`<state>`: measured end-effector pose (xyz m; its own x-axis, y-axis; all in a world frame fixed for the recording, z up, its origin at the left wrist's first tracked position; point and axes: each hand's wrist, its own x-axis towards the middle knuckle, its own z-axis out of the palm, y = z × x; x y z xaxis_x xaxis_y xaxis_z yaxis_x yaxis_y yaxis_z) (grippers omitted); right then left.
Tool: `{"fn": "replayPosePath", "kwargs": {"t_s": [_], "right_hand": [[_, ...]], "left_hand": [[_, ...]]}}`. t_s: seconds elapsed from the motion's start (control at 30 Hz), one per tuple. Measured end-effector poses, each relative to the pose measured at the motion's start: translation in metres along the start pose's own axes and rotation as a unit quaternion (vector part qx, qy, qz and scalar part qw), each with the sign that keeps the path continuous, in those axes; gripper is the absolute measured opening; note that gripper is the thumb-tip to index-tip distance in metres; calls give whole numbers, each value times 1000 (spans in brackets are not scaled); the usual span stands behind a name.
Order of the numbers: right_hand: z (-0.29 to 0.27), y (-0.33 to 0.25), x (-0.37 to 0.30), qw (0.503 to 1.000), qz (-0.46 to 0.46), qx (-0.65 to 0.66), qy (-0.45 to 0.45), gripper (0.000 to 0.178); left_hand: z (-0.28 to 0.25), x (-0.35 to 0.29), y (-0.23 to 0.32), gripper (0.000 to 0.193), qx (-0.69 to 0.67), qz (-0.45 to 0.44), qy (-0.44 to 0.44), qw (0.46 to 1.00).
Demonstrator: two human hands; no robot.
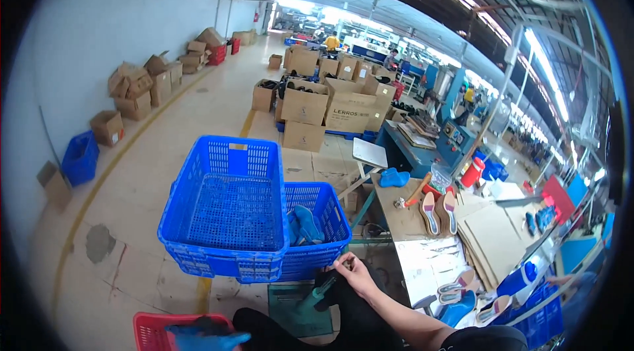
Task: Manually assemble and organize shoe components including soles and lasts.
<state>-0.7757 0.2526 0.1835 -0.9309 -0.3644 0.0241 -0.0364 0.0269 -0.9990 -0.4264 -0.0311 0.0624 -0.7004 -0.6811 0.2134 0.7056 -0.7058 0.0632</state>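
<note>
My right hand (356,275) reaches in from the lower right, over my dark-trousered leg. Its thumb and fingers are bent together beside the near right corner of a lower blue crate (317,258); what they hold, if anything, is too small to make out. Blue shoe lasts (305,224) lie in that crate. Overlapping its left side is a larger blue crate (234,202) with a bare mesh bottom. I cannot make out my left hand. A blue object with a dark top (210,336) shows at a red crate (148,324) near the lower edge.
On the right, a workbench (389,209) holds insoles (430,212), a hammer (417,189), a blue shoe last (394,178) and stacked boards (492,239). A green metal stand (300,311) is by my legs. Cardboard boxes (304,103) stand ahead and along the left wall.
</note>
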Motion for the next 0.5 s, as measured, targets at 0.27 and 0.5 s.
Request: {"fn": "replayPosePath", "kwargs": {"t_s": [0.27, 0.5], "right_hand": [[-28, -14, -13, 983, -29, 174, -52, 65], [-63, 5, -17, 892, 34, 451, -8, 55]], "left_hand": [[130, 115, -262, 89, 284, -156, -111, 939], [128, 131, -352, 56, 403, -148, -35, 903]]}}
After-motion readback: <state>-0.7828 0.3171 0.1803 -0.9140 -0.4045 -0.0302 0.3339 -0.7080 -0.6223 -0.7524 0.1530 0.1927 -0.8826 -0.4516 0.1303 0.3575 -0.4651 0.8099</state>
